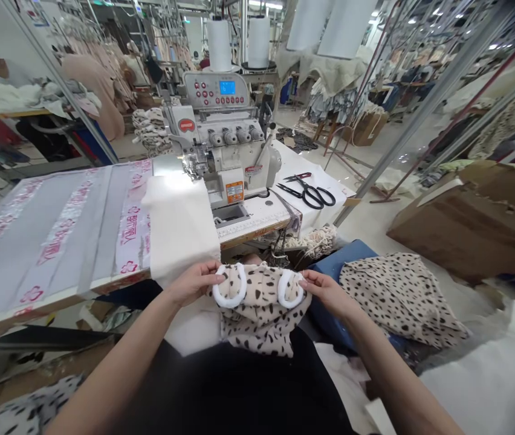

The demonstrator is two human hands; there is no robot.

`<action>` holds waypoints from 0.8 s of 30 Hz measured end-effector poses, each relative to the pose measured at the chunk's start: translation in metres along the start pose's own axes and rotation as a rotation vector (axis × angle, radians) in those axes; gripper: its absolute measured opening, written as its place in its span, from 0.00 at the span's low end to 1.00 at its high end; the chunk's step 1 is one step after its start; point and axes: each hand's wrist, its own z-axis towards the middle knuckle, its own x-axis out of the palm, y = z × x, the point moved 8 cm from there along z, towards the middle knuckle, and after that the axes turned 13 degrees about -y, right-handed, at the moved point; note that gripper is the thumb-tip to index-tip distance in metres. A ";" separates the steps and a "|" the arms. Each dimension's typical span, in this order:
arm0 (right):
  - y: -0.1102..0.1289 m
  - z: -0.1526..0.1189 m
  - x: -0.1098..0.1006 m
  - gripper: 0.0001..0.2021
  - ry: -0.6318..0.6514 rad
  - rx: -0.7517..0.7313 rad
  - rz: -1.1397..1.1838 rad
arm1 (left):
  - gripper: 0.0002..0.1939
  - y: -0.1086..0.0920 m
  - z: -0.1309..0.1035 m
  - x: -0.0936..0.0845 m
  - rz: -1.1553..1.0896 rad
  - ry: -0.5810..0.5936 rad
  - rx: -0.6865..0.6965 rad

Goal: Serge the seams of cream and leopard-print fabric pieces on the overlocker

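A beige fabric piece with dark spots (pixel 260 302) is stretched between my hands above my lap. Two white U-shaped trims, one on the left (pixel 230 301) and one on the right (pixel 291 301), show on its upper part. My left hand (pixel 198 281) pinches the upper left corner beside the left trim. At the opposite corner, my right hand (pixel 323 289) pinches the cloth beside the right trim. The lower part of the cloth hangs down over my dark clothing. Just beyond stands a white sewing machine (pixel 230 145) with a lit blue display.
Black scissors (pixel 314 194) lie on the table right of the machine. More spotted fabric (pixel 398 290) rests on a blue support at my right. A plastic-covered table (pixel 80 229) extends left. Cardboard boxes (pixel 470 223) and a metal pole (pixel 402 109) stand to the right.
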 end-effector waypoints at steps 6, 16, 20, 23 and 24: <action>0.015 -0.006 0.007 0.12 0.025 -0.015 -0.006 | 0.17 -0.002 0.000 -0.006 0.008 -0.015 0.026; 0.012 -0.051 0.065 0.16 0.277 0.051 -0.052 | 0.18 -0.042 -0.014 -0.029 0.182 -0.058 0.105; -0.024 -0.092 0.128 0.20 0.554 0.194 -0.019 | 0.17 -0.070 -0.023 -0.020 0.451 0.015 0.238; -0.054 -0.109 0.161 0.18 0.614 0.298 -0.047 | 0.19 -0.069 -0.018 -0.009 0.576 0.079 0.255; -0.061 -0.112 0.168 0.17 0.614 0.310 -0.061 | 0.20 -0.066 -0.014 -0.006 0.577 0.092 0.241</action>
